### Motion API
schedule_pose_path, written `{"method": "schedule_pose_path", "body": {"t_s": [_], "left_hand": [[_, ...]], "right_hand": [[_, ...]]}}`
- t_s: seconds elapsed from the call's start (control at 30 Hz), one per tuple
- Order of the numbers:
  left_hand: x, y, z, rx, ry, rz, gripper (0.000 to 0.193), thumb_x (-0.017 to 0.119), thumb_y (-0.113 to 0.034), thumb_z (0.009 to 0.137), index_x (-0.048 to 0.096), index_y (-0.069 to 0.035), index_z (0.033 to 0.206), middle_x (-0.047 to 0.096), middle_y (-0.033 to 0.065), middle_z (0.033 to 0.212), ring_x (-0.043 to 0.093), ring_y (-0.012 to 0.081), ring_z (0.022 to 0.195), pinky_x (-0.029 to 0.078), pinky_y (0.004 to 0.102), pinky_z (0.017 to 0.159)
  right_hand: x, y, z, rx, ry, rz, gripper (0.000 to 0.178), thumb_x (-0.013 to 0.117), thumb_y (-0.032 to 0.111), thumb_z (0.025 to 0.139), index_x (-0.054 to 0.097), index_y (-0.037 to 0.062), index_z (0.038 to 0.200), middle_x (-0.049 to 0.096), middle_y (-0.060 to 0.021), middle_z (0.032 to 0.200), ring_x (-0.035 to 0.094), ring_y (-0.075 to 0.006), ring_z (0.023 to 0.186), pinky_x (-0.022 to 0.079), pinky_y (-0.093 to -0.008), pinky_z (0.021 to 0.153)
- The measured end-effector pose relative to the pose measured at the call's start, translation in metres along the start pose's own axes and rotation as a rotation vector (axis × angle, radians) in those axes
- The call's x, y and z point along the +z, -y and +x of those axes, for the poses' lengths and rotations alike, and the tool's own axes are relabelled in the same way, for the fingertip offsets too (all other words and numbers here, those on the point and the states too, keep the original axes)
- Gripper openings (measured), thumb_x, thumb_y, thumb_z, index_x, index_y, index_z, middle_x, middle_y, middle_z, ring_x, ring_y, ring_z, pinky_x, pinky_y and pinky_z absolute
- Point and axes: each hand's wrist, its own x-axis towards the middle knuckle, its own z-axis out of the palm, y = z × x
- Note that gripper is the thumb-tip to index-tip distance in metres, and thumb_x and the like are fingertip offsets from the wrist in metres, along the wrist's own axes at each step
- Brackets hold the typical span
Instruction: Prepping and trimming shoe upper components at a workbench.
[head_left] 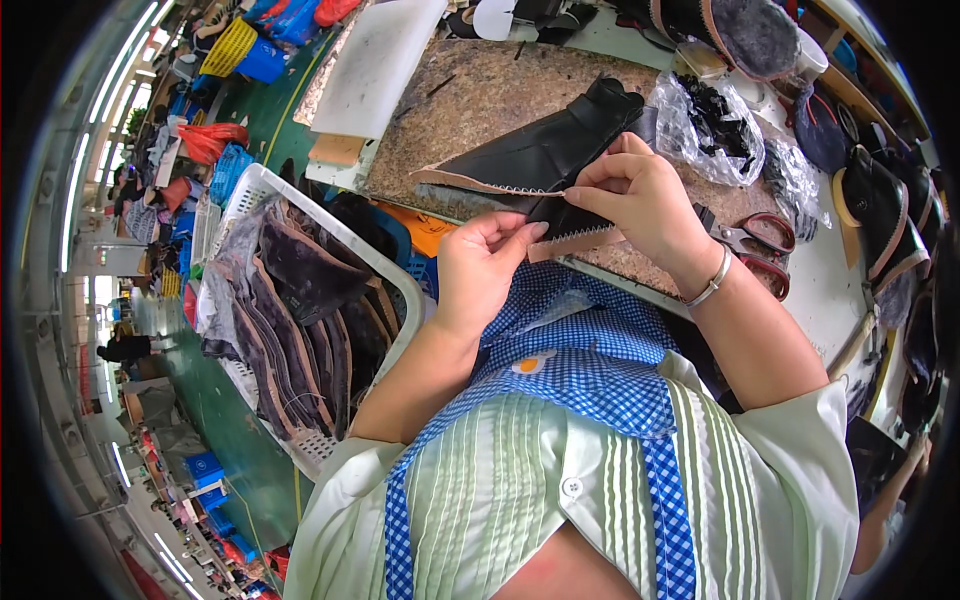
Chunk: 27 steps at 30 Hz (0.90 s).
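A black leather boot upper (545, 140) lies across the near edge of the workbench. Pale zigzag stitching runs along its tan lower edges. My left hand (482, 262) is closed, with thumb and fingers pinching the upper's near edge. Just to the right, my right hand (640, 195) pinches the stitched edge between thumb and forefinger. Whether a thread or a small tool is in that pinch is too small to tell. Beyond my right wrist, a pair of scissors (762, 245) with dark red handles rests on the bench.
To my left stands a white plastic basket (408, 318) full of fleece-lined boot uppers (300, 340). A clear plastic bag (715, 130) of black scraps lies beyond my right hand. White sheets (375, 70) lie at the far left of the bench. Several black boot pieces (885, 215) crowd the right side.
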Motion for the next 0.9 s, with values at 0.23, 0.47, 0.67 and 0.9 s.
{"method": "schedule_pose_path", "body": {"t_s": [0.23,0.47,0.67,0.9], "left_hand": [[0.007,0.003,-0.002,0.120,-0.099,0.147,0.006,0.066,0.000,0.087,0.067,0.004,0.092,0.069,0.0027,0.081,0.059,0.0040,0.072,0.048,0.0185,0.064],[0.005,0.002,-0.003,0.110,-0.062,-0.029,0.005,0.064,0.000,0.089,0.066,0.003,0.092,0.067,0.0006,0.081,0.057,0.0038,0.072,0.047,0.0182,0.064],[0.001,0.002,-0.001,0.075,-0.018,-0.168,0.007,0.065,0.002,0.088,0.067,0.003,0.094,0.067,0.0021,0.083,0.058,0.0049,0.074,0.047,0.0184,0.068],[-0.006,-0.002,0.002,-0.044,0.045,-0.223,0.014,0.068,0.002,0.084,0.068,0.005,0.098,0.068,0.0057,0.086,0.062,0.0097,0.077,0.049,0.0226,0.071]], "right_hand": [[0.010,0.020,-0.007,0.127,0.114,0.070,0.010,0.072,0.002,0.078,0.069,-0.0054,0.084,0.050,-0.0042,0.093,0.053,-0.0157,0.090,0.050,-0.0283,0.076],[-0.001,0.008,-0.006,-0.289,0.143,-0.149,0.010,0.071,0.010,0.076,0.069,0.0035,0.083,0.064,-0.0123,0.087,0.060,-0.0268,0.090,0.049,-0.0335,0.082],[-0.013,0.020,0.004,-0.473,0.199,-0.338,0.020,0.069,0.000,0.073,0.059,0.0026,0.090,0.061,-0.0101,0.085,0.058,-0.0264,0.085,0.049,-0.0347,0.074],[-0.007,0.020,0.002,-0.587,0.111,-0.409,0.018,0.068,0.001,0.069,0.060,0.0050,0.084,0.062,-0.0067,0.077,0.058,-0.0259,0.083,0.049,-0.0356,0.072]]}}
